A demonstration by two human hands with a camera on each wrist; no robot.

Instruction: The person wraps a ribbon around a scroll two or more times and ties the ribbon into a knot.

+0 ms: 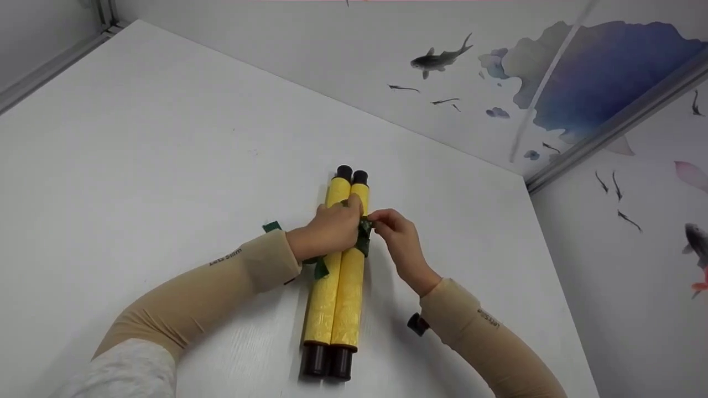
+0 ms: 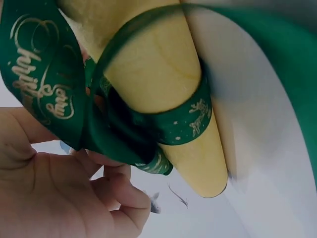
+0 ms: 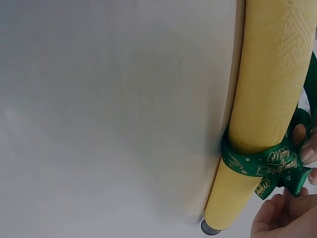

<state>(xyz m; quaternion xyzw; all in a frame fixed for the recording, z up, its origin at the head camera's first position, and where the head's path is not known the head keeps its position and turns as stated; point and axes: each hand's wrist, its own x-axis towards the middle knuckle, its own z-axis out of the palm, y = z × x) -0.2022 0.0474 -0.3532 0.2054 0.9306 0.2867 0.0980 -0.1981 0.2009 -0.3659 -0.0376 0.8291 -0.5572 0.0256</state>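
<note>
Two yellow scrolls (image 1: pixel 323 309) with dark end knobs lie side by side on the white table. A green ribbon (image 2: pixel 183 121) printed with Christmas lettering is wrapped around them, and loops of it gather at one side. My left hand (image 1: pixel 334 226) lies across the upper part of the scrolls, its fingers pinching the gathered ribbon. From the right, my right hand (image 1: pixel 401 240) pinches a piece of ribbon between thumb and fingertips. In the right wrist view the bow-like loops (image 3: pixel 285 173) sit between both hands' fingertips. A ribbon tail (image 1: pixel 272 226) sticks out left of the scrolls.
The white table (image 1: pixel 166 138) extends around the scrolls. Beyond its far edge stands a wall (image 1: pixel 332 50) painted with fish and a blue-purple patch. A small black cylindrical piece (image 1: pixel 417 324) shows beside the right forearm.
</note>
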